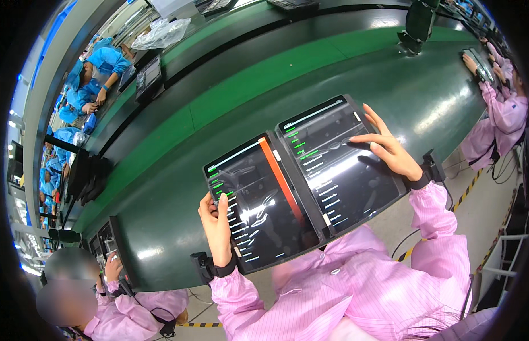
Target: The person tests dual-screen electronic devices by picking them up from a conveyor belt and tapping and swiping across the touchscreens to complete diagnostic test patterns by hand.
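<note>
Two black tablets lie side by side at the near edge of the green bench, both with lit dark screens showing lists of green and white text lines. An orange-red strip runs down the right side of the left tablet (264,193). My left hand (218,227) grips that tablet's left edge, thumb on the screen side and fingers curled at the border. Over the right tablet (344,170), my right hand (392,152) has its fingers apart, with the index finger stretched to the screen; whether it touches is hard to tell. Clear film with wrinkles seems to cover both screens.
The green bench (162,210) curves across the view. A dark stand (419,25) rises at its far side. Pink-sleeved co-workers sit at left (128,307) and right (497,113); people in blue work beyond. Clear plastic bags (162,34) lie at the back.
</note>
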`<state>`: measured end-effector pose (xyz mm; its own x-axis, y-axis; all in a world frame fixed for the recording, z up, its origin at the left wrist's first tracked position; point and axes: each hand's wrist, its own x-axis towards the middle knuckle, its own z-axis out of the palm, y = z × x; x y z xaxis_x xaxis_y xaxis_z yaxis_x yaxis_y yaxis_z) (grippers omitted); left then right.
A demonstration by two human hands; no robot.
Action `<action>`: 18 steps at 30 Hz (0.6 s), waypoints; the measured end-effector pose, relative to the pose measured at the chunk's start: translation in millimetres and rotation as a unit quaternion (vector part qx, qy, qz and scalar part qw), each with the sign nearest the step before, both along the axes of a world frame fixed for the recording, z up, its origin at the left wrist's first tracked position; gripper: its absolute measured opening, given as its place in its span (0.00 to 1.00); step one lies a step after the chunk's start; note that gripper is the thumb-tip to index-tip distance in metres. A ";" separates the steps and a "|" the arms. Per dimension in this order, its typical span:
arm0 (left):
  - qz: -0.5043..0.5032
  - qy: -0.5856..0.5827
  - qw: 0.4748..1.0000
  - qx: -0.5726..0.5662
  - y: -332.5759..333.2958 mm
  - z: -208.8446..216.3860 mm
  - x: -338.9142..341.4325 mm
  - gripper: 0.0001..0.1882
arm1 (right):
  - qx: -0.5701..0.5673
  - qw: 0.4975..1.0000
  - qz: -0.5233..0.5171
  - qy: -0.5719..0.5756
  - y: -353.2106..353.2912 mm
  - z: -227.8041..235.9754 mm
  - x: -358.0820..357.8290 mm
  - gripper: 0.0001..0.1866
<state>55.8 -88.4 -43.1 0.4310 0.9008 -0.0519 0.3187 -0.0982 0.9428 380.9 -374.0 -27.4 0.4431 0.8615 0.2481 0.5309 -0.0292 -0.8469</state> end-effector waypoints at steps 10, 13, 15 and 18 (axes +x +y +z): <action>-0.010 -0.033 0.999 -0.034 -3.2 4.1 -2.8 0.27 | -0.020 1.000 0.000 -0.019 0.9 7.4 -0.1 0.21; -0.021 -0.016 0.999 -0.020 2.4 -1.6 -8.2 0.27 | -0.026 1.000 0.012 0.005 1.8 10.2 4.2 0.22; -0.030 -0.030 0.999 -0.033 5.3 5.7 -11.9 0.27 | -0.033 0.999 0.024 0.019 5.0 20.4 6.7 0.23; -0.032 -0.005 0.999 0.017 13.6 5.8 -15.9 0.26 | -0.073 0.991 -0.040 -0.103 20.2 38.9 6.2 0.21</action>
